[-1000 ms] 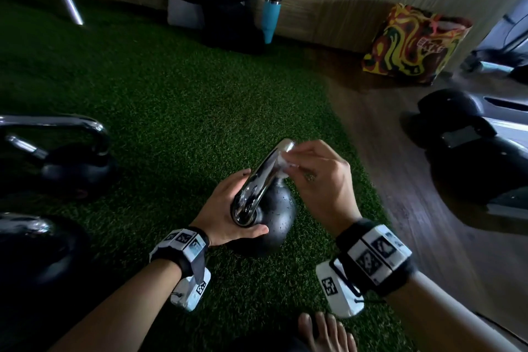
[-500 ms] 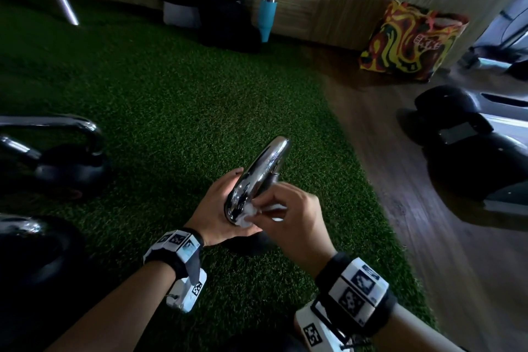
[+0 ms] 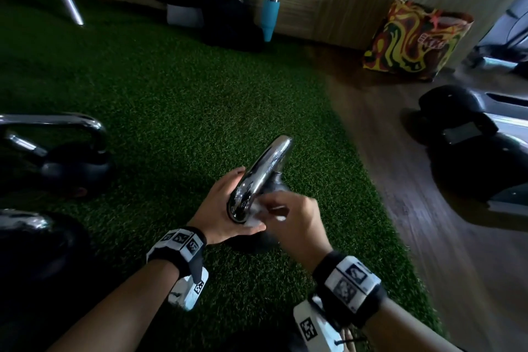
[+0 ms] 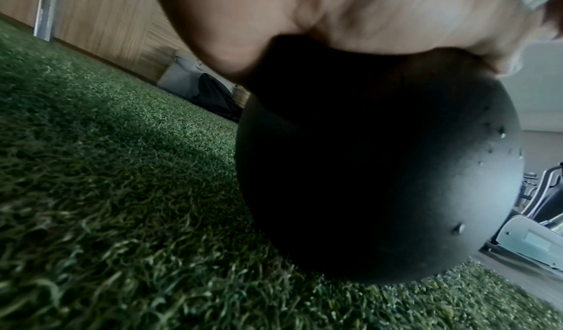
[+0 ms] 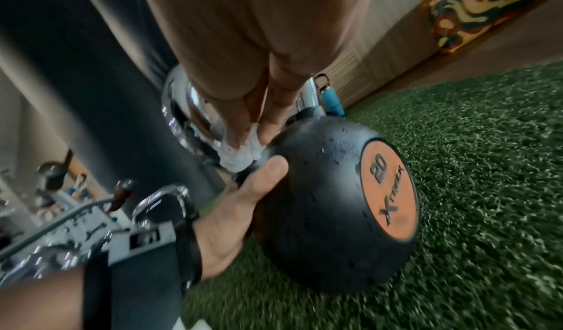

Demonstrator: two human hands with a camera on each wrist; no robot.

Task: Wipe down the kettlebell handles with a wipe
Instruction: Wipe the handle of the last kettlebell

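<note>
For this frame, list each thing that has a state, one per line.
kettlebell: tilted on the turf, droplets on its black body.
chrome handle: bare at its far end, wipe pressed against its near end.
wipe: crumpled, pinched against the handle.
right hand: pinching the wipe.
left hand: curled round the kettlebell below the handle, steadying it.
blue water bottle: capped, standing by the wall.

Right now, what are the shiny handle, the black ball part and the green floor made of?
The handle looks like polished chrome-plated metal: it mirrors the room. The ball seems to be matte rubber-coated or painted iron, dull and finely textured, with droplets and an orange disc; which one cannot be told. The floor looks like artificial plastic turf, with short, even green blades.
</note>
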